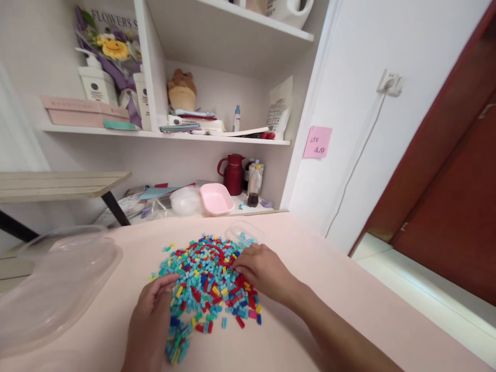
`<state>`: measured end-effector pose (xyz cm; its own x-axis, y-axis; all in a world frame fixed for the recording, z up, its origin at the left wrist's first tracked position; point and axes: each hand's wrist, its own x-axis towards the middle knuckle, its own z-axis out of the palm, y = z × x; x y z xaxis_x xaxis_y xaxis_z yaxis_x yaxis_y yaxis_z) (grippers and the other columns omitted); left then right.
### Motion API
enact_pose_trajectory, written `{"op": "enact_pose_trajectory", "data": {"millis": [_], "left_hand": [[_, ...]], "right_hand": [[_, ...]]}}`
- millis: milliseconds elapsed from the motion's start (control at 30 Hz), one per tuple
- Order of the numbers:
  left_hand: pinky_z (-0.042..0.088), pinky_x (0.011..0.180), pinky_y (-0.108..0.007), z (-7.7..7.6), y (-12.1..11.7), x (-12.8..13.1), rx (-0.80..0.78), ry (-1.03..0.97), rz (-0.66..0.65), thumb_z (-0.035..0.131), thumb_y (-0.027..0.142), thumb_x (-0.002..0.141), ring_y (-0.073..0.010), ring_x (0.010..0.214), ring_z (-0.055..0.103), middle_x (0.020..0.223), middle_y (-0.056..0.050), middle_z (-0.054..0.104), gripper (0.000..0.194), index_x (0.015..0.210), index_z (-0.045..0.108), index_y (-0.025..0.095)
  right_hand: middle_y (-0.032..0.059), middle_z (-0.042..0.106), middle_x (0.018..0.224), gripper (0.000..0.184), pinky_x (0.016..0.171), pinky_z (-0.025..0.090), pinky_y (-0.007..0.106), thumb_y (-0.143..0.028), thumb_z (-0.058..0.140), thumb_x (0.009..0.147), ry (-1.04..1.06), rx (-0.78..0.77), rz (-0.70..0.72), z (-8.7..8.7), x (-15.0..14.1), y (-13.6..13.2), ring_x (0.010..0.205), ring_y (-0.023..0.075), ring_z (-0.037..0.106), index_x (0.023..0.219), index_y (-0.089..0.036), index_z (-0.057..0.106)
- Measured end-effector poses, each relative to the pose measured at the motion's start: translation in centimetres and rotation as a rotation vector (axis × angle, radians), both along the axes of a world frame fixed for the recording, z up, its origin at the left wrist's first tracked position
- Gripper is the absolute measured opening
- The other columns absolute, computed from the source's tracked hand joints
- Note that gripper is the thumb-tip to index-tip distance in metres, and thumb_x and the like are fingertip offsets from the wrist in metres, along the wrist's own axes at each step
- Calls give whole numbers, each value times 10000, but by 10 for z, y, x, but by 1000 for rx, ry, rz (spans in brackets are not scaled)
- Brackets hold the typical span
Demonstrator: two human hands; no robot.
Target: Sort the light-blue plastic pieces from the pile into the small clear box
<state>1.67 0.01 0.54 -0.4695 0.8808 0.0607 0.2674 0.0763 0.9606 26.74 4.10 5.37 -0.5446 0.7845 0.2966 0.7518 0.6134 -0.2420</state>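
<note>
A heap of small plastic bricks (205, 279), mostly teal with red, yellow and blue ones, lies spread on the pale pink table (329, 279). My left hand (149, 320) rests at the heap's left edge, fingers curled down onto the bricks; what they hold, if anything, is hidden. My right hand (263, 271) lies on the heap's right side, fingertips bent and pressed into the bricks near its top. A small clear plastic tub (244, 235) with a few teal bricks in it stands just behind the heap, beyond my right hand.
A large clear plastic lid or tray (54, 279) sits at the table's left. Behind the table, a lower shelf holds a pink bowl (216, 199), a red jug (233, 173) and bottles. A white wall with a pink note (317, 141) and a red door (453, 196) stand right.
</note>
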Motion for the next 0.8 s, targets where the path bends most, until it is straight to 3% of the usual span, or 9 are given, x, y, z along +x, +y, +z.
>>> {"op": "enact_pose_trajectory", "data": {"millis": [133, 300, 567, 800], "left_hand": [[468, 960, -416, -2, 0, 1, 92, 135, -65, 496, 428, 739, -261, 1061, 614, 1059, -43, 688, 305, 889, 698, 254], [463, 967, -407, -5, 0, 2, 156, 228, -133, 475, 379, 756, -256, 1065, 611, 1033, -43, 690, 256, 786, 704, 269], [484, 928, -384, -4, 0, 2, 132, 251, -140, 479, 404, 755, -248, 997, 644, 970, -31, 717, 258, 754, 704, 276], [507, 872, -359, 4, -5, 6, 43, 216, -144, 476, 396, 748, -240, 914, 678, 907, -12, 743, 261, 764, 709, 280]], "right_hand": [[4, 702, 989, 224, 737, 418, 254, -195, 530, 894, -29, -81, -39, -5, -3, -3, 893, 170, 639, 1005, -292, 699], [28, 638, 1130, 358, 666, 405, 255, -207, 571, 839, -155, -109, -113, -12, -7, -2, 898, 193, 642, 1171, -325, 636], [7, 680, 1100, 355, 728, 422, 260, -128, 534, 825, -96, -148, -92, -17, -7, 2, 953, 193, 643, 1091, -317, 672], [-11, 708, 1064, 272, 760, 423, 263, -176, 597, 804, -39, -164, -98, -21, -5, 6, 977, 191, 635, 1012, -319, 699]]}}
